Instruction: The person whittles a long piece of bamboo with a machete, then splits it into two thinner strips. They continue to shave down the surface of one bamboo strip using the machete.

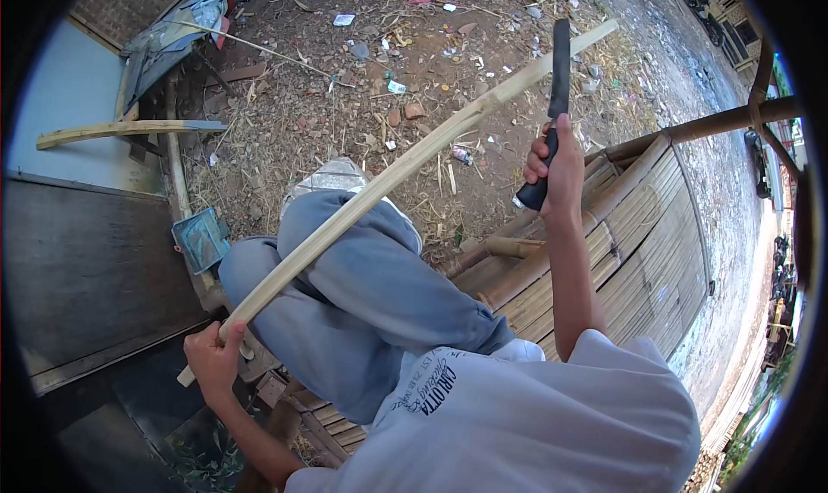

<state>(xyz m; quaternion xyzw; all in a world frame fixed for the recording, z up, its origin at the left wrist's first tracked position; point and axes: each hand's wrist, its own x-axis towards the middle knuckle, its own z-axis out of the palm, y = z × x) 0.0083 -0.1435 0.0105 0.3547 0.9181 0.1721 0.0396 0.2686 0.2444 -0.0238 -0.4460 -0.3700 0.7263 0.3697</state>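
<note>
A long pale strip of bamboo or wood runs slantwise across my knees, from the lower left to the upper right. Near its lower end my left hand is closed around it. My right hand grips the black handle of a large knife, whose dark blade points upward. In this view the blade crosses the strip near its far end; whether they touch I cannot tell.
To the right is a slatted bamboo bench with a pole frame. Littered ground lies ahead. A blue plastic container is at the left, below a curved wooden piece by the wall.
</note>
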